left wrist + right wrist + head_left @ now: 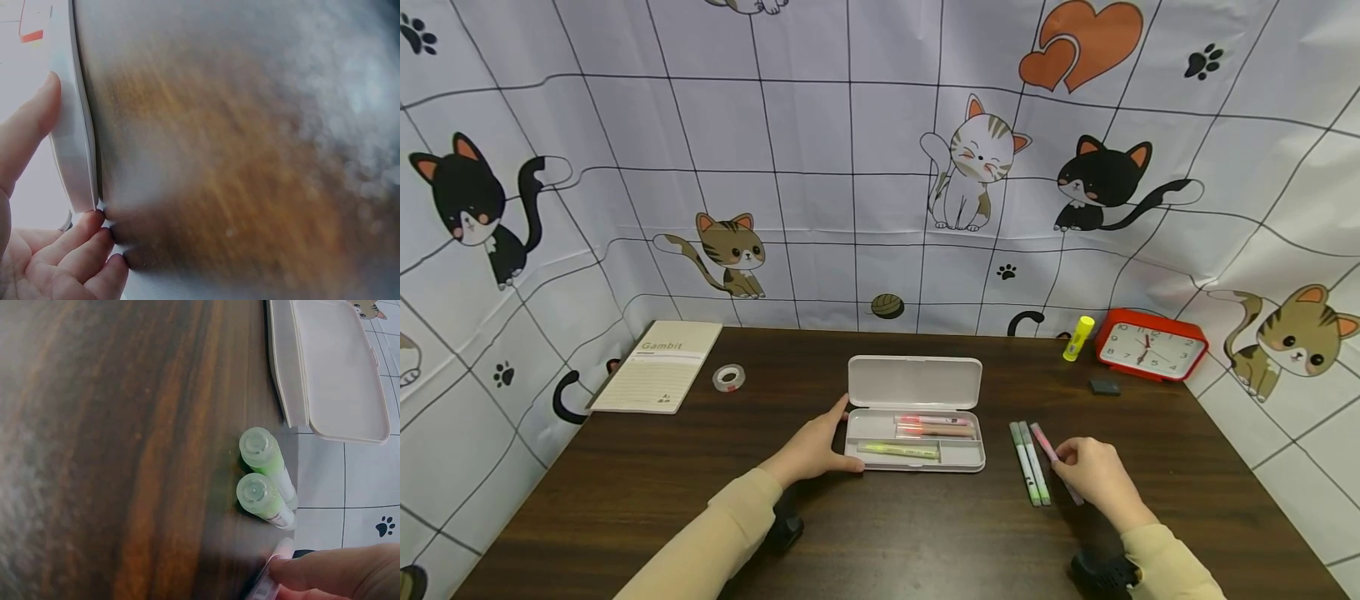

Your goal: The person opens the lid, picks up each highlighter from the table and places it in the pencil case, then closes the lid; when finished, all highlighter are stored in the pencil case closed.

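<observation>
An open white pencil case (914, 383) lies on the dark table with its lid tilted back. It holds a yellow-green pen (898, 450) in the front compartment and several pinkish pens (934, 428) in the back one. My left hand (808, 442) grips the case's left end, its thumb (39, 119) against the wall and its fingertips (94, 220) at the corner. Right of the case, two green-ended markers (1030, 463) lie side by side. My right hand (1093, 475) pinches a pink marker (1042, 442) beside them; the hand covers part of it.
At the back left lie a cream notebook (658, 367) and a roll of tape (728, 377). A yellow glue stick (1078, 338), a red clock (1152, 344) and a small dark block (1105, 387) stand at the back right. A cat-print sheet (820, 125) hangs behind the table.
</observation>
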Motion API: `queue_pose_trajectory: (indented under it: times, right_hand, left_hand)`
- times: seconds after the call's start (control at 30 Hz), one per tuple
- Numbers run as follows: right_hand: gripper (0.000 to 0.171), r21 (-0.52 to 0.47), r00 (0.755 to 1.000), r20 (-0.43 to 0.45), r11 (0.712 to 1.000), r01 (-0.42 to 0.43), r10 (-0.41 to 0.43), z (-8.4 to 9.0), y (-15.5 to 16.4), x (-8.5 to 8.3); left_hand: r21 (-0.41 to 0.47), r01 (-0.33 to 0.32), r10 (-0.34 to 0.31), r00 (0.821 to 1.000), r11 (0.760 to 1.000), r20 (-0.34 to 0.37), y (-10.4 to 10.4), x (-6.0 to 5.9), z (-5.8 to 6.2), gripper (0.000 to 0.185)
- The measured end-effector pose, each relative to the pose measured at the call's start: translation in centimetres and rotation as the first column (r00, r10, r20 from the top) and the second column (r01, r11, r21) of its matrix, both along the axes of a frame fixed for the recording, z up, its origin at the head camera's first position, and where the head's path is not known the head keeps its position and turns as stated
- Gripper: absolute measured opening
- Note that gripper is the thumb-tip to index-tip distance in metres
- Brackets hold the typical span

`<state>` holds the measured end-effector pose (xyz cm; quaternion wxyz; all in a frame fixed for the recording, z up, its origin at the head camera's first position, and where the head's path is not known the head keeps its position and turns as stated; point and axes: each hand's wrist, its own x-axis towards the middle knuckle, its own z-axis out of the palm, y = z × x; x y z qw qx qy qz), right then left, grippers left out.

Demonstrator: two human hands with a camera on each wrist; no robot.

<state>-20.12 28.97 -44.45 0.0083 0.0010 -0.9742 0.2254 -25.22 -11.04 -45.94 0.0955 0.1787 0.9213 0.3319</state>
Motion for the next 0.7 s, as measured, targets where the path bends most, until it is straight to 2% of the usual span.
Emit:
queue_pose_trajectory:
  times: [0.2,0.4,0.7]
  right_hand:
    - [0.013,-0.003,1.000,0.020,1.000,0.021,-0.021,0.14,0.34,0.09]
    - [0.011,0.011,0.999,-0.027,0.999,0.044,-0.044,0.15,0.44,0.04]
    - [0.008,0.018,0.994,-0.108,1.000,0.007,-0.005,0.56,-0.49,-0.20]
  left_hand:
    - [0.004,0.000,0.000,1.000,1.000,0.007,0.04,0.07,0.11,0.111]
    - [0.000,0.003,-0.003,1.000,1.000,0.002,0.01,0.05,0.04,0.111]
    - [0.003,0.006,-0.006,1.000,1.000,0.003,-0.09,-0.01,0.01,0.112]
